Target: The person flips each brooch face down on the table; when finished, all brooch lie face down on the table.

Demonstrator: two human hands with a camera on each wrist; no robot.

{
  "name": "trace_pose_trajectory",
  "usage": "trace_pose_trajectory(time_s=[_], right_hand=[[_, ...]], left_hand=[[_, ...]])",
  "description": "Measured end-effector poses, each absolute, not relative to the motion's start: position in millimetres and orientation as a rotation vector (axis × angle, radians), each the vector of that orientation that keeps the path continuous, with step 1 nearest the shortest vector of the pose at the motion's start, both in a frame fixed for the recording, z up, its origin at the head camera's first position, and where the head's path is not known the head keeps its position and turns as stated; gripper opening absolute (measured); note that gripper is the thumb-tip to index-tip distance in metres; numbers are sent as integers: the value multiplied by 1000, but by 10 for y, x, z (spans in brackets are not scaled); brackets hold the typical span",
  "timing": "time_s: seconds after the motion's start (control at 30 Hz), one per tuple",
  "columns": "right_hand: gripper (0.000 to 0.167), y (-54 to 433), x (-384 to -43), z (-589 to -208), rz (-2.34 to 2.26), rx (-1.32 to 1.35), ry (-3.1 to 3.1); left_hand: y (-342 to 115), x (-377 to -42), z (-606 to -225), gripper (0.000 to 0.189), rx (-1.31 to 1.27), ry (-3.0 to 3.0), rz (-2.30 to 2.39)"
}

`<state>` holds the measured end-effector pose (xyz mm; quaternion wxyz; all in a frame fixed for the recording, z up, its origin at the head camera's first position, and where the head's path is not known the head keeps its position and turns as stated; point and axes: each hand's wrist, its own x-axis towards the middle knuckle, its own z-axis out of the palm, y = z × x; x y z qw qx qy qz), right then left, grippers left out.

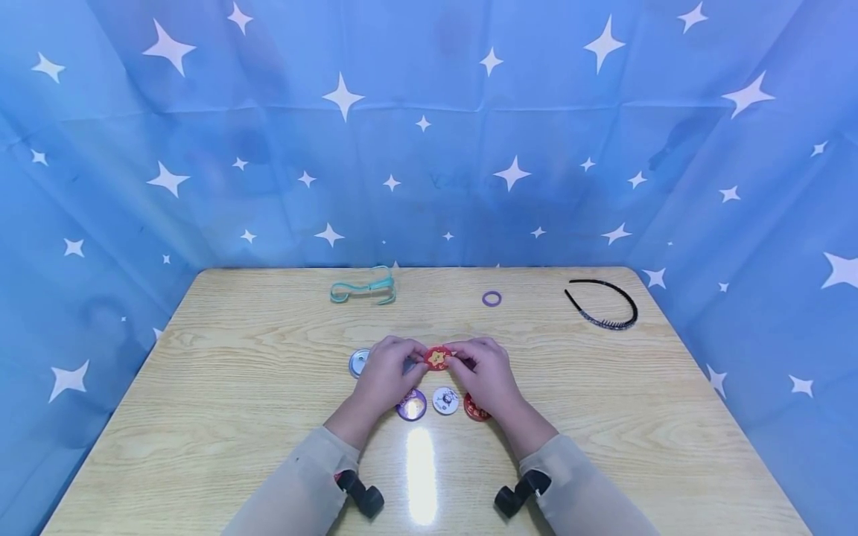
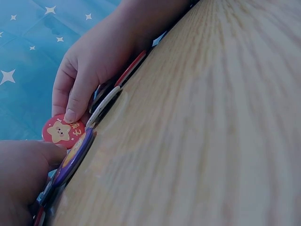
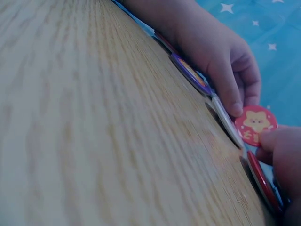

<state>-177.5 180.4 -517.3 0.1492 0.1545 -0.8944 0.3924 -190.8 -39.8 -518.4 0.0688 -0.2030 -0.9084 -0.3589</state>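
A round red pin badge with a yellow star (image 1: pixel 438 358) is held between both hands, raised a little off the table in the wrist views. My left hand (image 1: pixel 389 371) pinches its left edge with thumb and fingers. On the opposite edge, my right hand (image 1: pixel 488 374) pinches it the same way. Nearer to me lie a purple badge (image 1: pixel 412 405), a white badge with a dark drawing (image 1: pixel 445 400) and another red badge (image 1: pixel 477 407), partly covered by the right hand. A pale blue-rimmed badge (image 1: pixel 358 362) lies left of the left hand, partly hidden.
At the back of the wooden table (image 1: pixel 234 372) lie a turquoise curved item (image 1: pixel 365 287), a purple ring (image 1: pixel 491 298) and a black headband (image 1: pixel 623 323). A blue curtain with white stars (image 1: pixel 429 149) hangs behind. Light glares off the table between the forearms.
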Motion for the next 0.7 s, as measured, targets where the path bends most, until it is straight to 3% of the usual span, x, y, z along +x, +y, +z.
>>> trace_pose_trajectory(time_s=[0.7], right_hand=[[17, 1795, -1771, -5176, 1133, 462, -2532]], left_hand=[[-407, -1928, -5210, 11, -674, -2676, -1062]])
